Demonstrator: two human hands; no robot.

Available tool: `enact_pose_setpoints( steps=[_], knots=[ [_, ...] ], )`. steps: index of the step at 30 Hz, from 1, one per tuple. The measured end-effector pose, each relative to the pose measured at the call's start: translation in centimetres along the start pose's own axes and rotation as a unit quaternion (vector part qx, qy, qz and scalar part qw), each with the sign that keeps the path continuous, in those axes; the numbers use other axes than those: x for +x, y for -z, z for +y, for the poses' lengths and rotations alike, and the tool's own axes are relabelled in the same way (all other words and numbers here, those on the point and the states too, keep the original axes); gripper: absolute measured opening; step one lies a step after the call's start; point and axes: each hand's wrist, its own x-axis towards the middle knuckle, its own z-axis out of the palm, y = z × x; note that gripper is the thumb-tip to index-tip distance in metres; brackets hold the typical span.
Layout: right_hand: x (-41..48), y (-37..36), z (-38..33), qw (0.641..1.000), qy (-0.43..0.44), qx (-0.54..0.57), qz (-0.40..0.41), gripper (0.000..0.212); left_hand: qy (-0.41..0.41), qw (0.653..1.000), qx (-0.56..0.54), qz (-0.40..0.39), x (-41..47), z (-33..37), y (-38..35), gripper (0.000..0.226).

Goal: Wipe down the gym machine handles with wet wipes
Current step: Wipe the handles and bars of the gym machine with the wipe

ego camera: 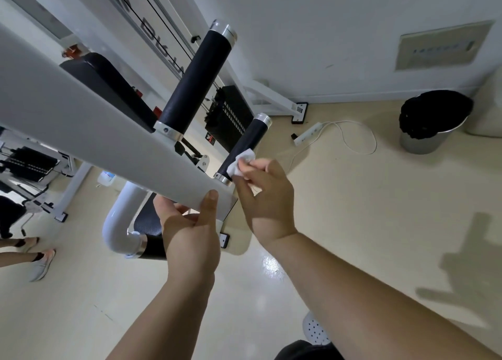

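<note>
A white machine arm point(81, 120) runs from the upper left down to the middle. Two black handles with chrome end caps stick out of it: a long upper handle point(195, 82) and a shorter lower handle point(245, 145). My right hand point(267, 196) pinches a crumpled white wet wipe point(243, 164) against the lower handle near its base. My left hand point(190, 232) grips the end of the white arm, thumb on top. A third black grip point(153, 247) on a curved white tube sits below, partly hidden by my left hand.
A weight stack point(228, 118) and cables stand behind the handles. On the beige floor lie a white power strip with cord point(309, 132) and a bin with a black liner point(429, 123). Another person's feet point(35, 259) are at the left edge. A white wall is behind.
</note>
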Motion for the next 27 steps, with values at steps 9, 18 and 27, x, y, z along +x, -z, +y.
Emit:
enact_pose_setpoints(
  steps=[9,18,27],
  knots=[
    [7.3,1.6,-0.4,0.98,-0.14,0.107,0.093,0.022,0.0,1.0,-0.005,-0.006,-0.4,-0.3,-0.1,0.033],
    [-1.6,-0.7,-0.1,0.997,-0.06,0.051,-0.016,0.016,0.001,1.0,0.009,-0.004,0.2,-0.1,0.0,0.033],
    [6.6,2.7,-0.1,0.999,-0.034,0.021,0.033,0.023,0.012,1.0,-0.002,-0.01,-0.8,0.0,-0.1,0.035]
  ],
)
